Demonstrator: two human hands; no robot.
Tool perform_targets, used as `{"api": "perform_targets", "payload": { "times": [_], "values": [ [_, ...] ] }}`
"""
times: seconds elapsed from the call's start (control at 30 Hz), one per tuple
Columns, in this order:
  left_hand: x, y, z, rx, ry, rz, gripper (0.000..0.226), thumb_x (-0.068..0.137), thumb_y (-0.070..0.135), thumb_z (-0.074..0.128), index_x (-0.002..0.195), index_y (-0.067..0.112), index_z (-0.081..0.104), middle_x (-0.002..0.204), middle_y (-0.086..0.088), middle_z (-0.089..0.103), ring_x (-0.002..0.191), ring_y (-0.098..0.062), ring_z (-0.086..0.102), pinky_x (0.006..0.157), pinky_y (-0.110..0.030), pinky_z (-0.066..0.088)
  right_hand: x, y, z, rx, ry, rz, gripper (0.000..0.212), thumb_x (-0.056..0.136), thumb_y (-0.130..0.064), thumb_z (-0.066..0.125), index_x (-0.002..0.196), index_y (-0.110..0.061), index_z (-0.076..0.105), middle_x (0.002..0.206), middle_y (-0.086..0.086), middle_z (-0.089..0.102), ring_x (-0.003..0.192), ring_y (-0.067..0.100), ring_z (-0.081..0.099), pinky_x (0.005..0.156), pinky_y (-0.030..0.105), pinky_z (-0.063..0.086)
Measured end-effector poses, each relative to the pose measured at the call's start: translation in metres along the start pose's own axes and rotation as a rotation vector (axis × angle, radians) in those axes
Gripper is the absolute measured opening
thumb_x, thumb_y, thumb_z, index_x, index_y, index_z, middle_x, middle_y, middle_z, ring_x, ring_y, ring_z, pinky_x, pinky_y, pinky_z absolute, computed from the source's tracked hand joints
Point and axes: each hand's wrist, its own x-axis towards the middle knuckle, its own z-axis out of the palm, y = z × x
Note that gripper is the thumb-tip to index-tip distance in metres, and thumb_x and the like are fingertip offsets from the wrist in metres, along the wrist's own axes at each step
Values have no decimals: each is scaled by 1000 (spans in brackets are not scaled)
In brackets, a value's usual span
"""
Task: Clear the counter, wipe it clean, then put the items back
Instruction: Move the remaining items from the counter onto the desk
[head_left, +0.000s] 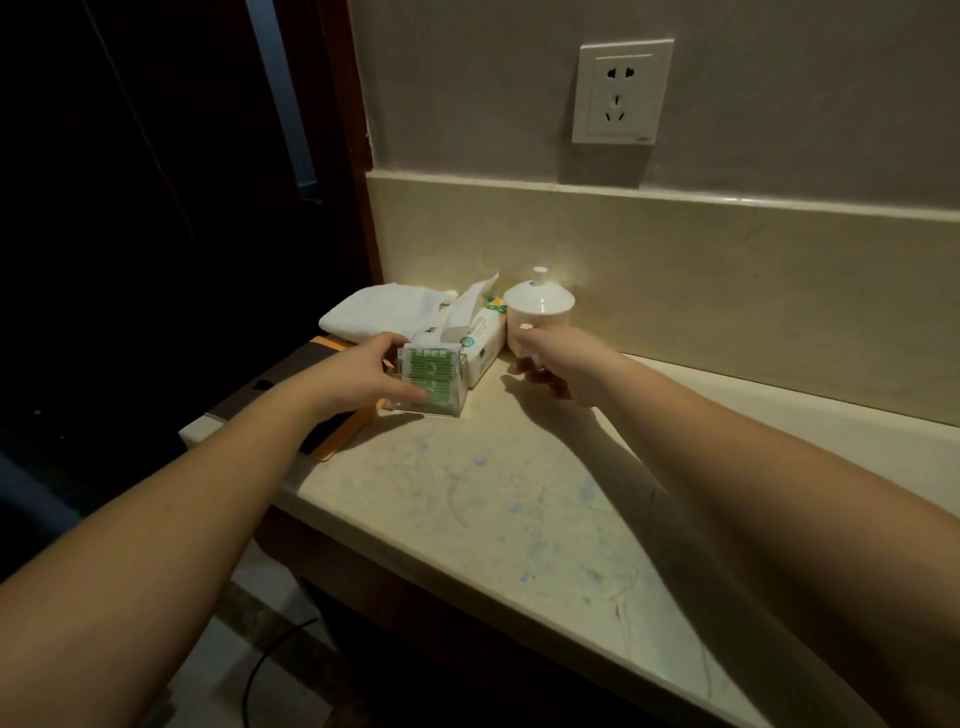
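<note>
A clear box with green packets (435, 382) stands on the beige counter (519, 509) near its left end. My left hand (371, 374) grips that box from its left side. Behind it lies a soft pack of tissues (480, 332) with one sheet sticking up. A white lidded cup (540, 306) stands by the backsplash. My right hand (553, 364) wraps around the cup's lower part. A folded white towel (384, 312) lies at the far left.
A dark tray with an orange edge (332, 431) lies at the counter's left end under my left forearm. A wall socket (621, 91) sits above the backsplash. Blue and green smudges mark the counter's middle. A cable runs over the floor below.
</note>
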Motion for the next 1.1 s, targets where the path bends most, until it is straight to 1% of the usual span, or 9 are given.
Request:
{"api": "perform_targets", "payload": {
  "times": [0.17,0.3,0.37,0.43,0.6,0.73,0.83,0.93,1.1],
  "values": [
    [-8,0,1,-35,0,18,58,72,24,85,119,25,51,112,10,62,101,-8,60,93,-33,50,0,3,3,272,10,109,19,94,-25,49,82,-10,53,60,3,45,46,13,45,40,16,32],
    [-20,3,4,-40,30,32,60,74,26,83,122,24,48,102,19,60,92,1,59,72,-20,47,-2,5,4,371,32,133,24,95,-30,51,101,-7,52,65,7,46,33,11,45,41,20,39],
    [-26,4,6,-57,63,49,60,74,27,83,123,23,50,102,17,62,90,-2,61,70,-22,48,-3,5,7,401,84,129,20,93,-24,51,101,-6,53,72,10,49,40,14,47,41,20,40],
    [-34,5,8,-90,99,55,57,75,27,82,122,23,50,101,14,64,87,-6,63,68,-26,51,-7,5,8,408,144,118,12,88,-16,49,90,-5,53,73,12,49,47,18,47,41,21,41],
    [-55,9,6,-182,155,62,54,75,34,81,118,23,51,102,9,65,89,-18,67,83,-46,57,-28,7,5,317,220,71,12,87,-14,46,77,-9,51,71,13,50,47,21,46,40,22,39],
    [-78,13,3,-205,177,94,46,79,34,78,113,22,50,101,7,63,89,-17,64,77,-42,55,-59,5,2,310,227,23,14,88,-14,46,77,-8,53,69,11,52,48,18,45,51,27,45],
    [-97,16,0,-259,173,144,44,80,30,78,111,19,49,102,4,63,84,-16,62,70,-32,52,-90,1,-1,312,230,-46,12,86,-11,46,78,-7,54,69,13,52,46,17,42,53,26,44],
    [-118,14,-1,-348,154,196,42,79,26,79,109,18,51,103,-1,66,86,-20,63,72,-32,50,-126,0,-2,344,241,-75,12,85,-15,47,82,-6,54,72,13,53,56,18,43,53,23,44],
    [-163,7,7,-515,120,261,34,80,20,77,102,21,51,104,-3,68,83,-17,61,62,-26,42,-203,14,3,312,265,-56,18,89,-18,48,89,-3,57,79,13,60,69,20,52,59,23,46]
  ]
}}
